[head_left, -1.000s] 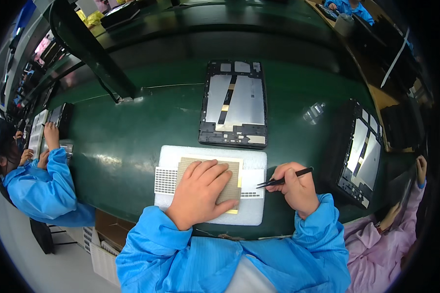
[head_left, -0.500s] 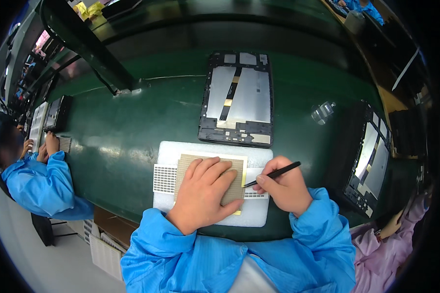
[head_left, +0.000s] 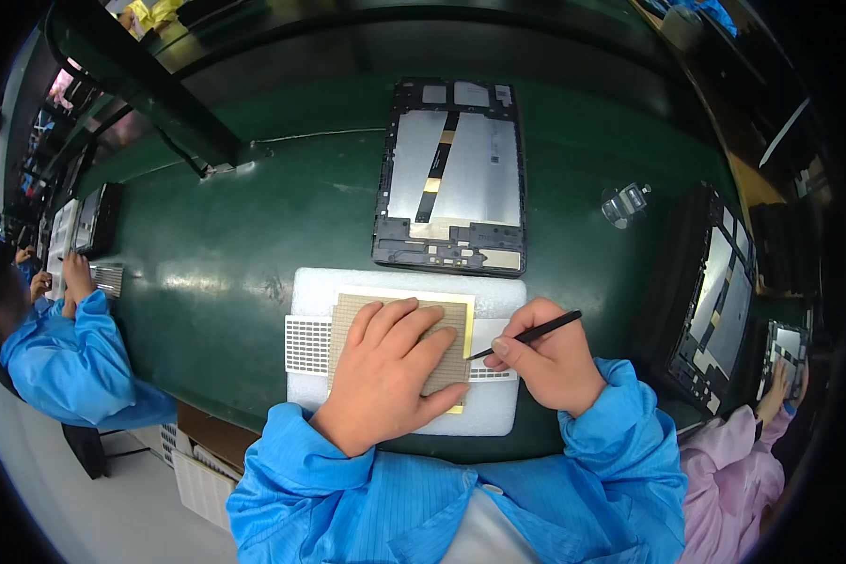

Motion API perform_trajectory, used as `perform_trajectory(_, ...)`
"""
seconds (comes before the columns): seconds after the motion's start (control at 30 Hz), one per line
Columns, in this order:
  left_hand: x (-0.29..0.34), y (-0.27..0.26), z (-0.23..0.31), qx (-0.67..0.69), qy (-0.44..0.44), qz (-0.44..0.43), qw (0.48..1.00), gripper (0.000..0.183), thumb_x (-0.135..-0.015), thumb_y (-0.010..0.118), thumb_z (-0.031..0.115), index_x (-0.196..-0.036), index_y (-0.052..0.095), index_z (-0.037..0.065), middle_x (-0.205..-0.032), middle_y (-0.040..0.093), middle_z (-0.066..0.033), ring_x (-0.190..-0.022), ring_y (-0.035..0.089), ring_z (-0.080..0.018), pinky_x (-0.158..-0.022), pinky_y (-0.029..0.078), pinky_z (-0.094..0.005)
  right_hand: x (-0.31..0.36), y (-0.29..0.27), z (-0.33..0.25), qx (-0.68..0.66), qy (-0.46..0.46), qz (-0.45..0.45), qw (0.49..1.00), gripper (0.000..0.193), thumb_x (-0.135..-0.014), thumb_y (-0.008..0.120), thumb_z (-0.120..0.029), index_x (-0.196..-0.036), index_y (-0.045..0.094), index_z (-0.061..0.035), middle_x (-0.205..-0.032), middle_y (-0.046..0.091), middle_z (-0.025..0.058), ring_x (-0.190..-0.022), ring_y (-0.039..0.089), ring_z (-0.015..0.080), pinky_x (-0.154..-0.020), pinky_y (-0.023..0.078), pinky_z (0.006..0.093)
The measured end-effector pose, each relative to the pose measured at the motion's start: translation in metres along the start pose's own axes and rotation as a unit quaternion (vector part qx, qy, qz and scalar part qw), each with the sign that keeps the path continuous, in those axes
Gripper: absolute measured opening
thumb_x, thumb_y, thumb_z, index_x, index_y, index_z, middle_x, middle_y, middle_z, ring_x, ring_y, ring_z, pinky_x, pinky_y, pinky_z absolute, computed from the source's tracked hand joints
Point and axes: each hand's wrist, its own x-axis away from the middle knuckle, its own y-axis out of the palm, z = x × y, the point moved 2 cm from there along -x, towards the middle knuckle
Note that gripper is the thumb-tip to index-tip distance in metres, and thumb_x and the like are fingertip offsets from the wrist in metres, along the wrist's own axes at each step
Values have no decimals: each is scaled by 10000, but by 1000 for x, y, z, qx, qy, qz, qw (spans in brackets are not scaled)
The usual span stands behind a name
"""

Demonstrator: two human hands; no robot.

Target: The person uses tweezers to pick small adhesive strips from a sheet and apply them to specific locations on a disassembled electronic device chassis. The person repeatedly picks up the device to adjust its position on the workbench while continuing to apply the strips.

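Two hands work low in the middle of the frame: the left hand (head_left: 390, 371) lies flat, fingers spread, on a tan gridded sheet (head_left: 399, 348) with a yellow backing, and the right hand (head_left: 550, 362) is closed in a pen grip on a thin black stylus (head_left: 526, 336) whose tip meets the sheet's right edge. The sheet rests on a white foam pad (head_left: 404, 287) on the green worktop (head_left: 235, 235), just below an open tablet frame (head_left: 451, 179). The sheet looks thin, light and flexible, likely to slide or curl, so pinning it with a flat palm and lifting by an edge seems safest; its small cells look delicate. Against the frame half a second earlier, the stylus tip sits lower and closer to the sheet, and the left hand is unmoved.
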Motion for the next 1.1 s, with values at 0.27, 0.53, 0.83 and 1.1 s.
perform_trajectory(0.27, -2, -13, -2, 13, 5, -39, 999, 468, -641, 761, 269, -1024, 609, 47, -1142, 560, -136, -1108, 493, -346, -962, 381, -444, -18, -6, -31, -84, -115, 78, 987, 149, -862, 594, 8, -919, 456, 0, -819, 587, 108, -727, 654, 167, -648, 562, 278)
perform_trajectory(0.53, -28, -6, -35, 3, -62, 101, 993, 537, -645, 752, 113, -1115, 541, -41, -1193, 519, -200, -1159, 452, -420, -979, 393, -463, -76, 14, -40, 27, -117, 43, 992, 133, -845, 622, 0, -880, 494, 12, -809, 591, 90, -739, 639, 137, -643, 533, 247)
perform_trajectory(0.83, -29, -7, -35, 8, -61, 85, 994, 539, -659, 740, 113, -1135, 541, -43, -1216, 498, -206, -1187, 422, -422, -983, 392, -459, -81, 18, -35, 50, -117, 42, 991, 132, -847, 621, -5, -885, 498, 21, -809, 588, 89, -748, 638, 139, -646, 523, 252)
perform_trajectory(1.1, -29, -8, -32, -25, -37, 89, 995, 489, -677, 721, 119, -1130, 568, 19, -1199, 503, -203, -1159, 431, -432, -967, 405, -462, -70, 21, -41, 243, -226, 15, 943, 113, -858, 601, 3, -902, 497, 2, -808, 563, 75, -771, 621, 134, -662, 518, 251)
